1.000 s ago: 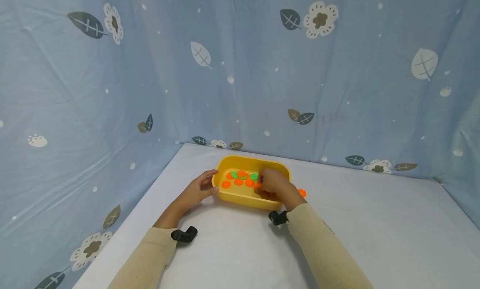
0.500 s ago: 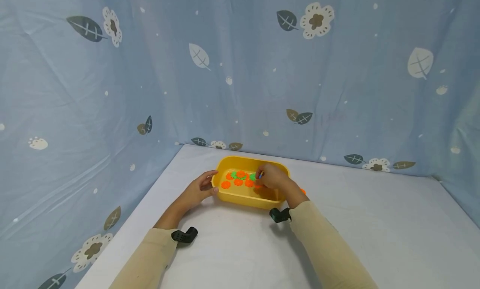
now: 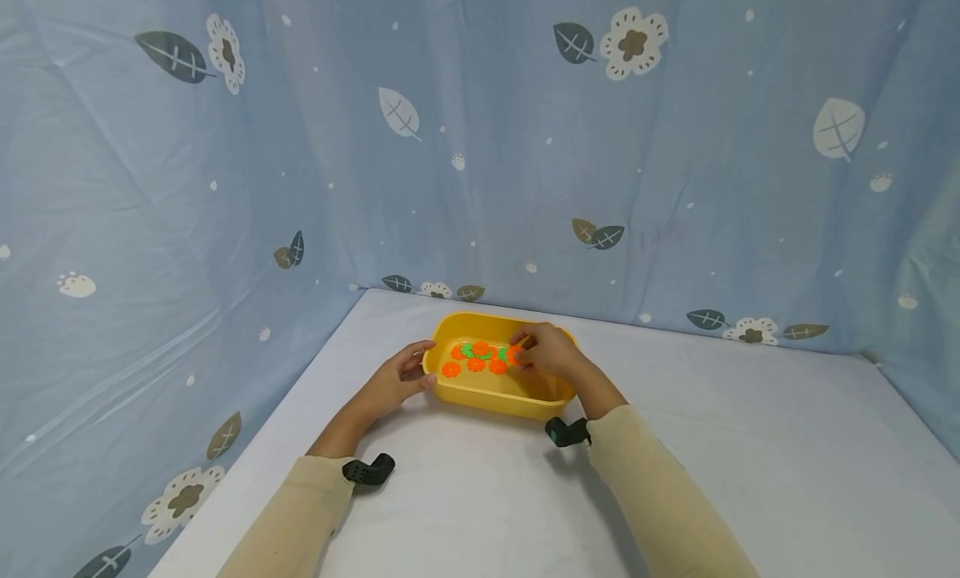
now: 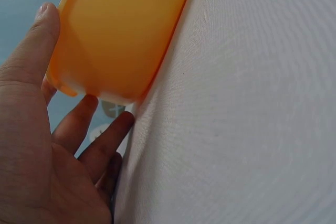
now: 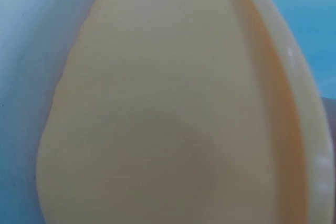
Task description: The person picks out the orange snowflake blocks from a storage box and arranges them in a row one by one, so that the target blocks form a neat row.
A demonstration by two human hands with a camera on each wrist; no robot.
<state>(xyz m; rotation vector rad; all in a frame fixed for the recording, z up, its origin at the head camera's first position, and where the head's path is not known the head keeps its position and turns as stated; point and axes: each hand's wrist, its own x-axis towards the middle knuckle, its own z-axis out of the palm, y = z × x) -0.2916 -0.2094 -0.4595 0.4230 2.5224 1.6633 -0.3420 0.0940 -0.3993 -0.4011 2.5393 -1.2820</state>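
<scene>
A yellow rectangular basin (image 3: 487, 400) stands on the table. Inside lie several orange flower-shaped pieces (image 3: 451, 369) and a few green ones (image 3: 467, 350). My left hand (image 3: 392, 384) holds the basin's left end; in the left wrist view its thumb lies along the basin wall (image 4: 121, 30) and the fingers reach round the end. Over the right part of the basin, my right hand (image 3: 553, 351) pinches an orange flower-shaped piece (image 3: 514, 354) between thumb and fingers. The right wrist view shows the basin's wall (image 5: 157, 87) close up and blurred; the fingers are out of that view.
A white cloth covers the table (image 3: 465, 495). Blue curtains (image 3: 480, 219) with leaf and flower prints hang behind it and on the left. Each wrist carries a black camera (image 3: 369, 469).
My right hand has risen slightly, and an orange piece now shows between its fingers where a small blue thing showed before. The loose orange piece right of the basin is out of sight. The left hand stays put.
</scene>
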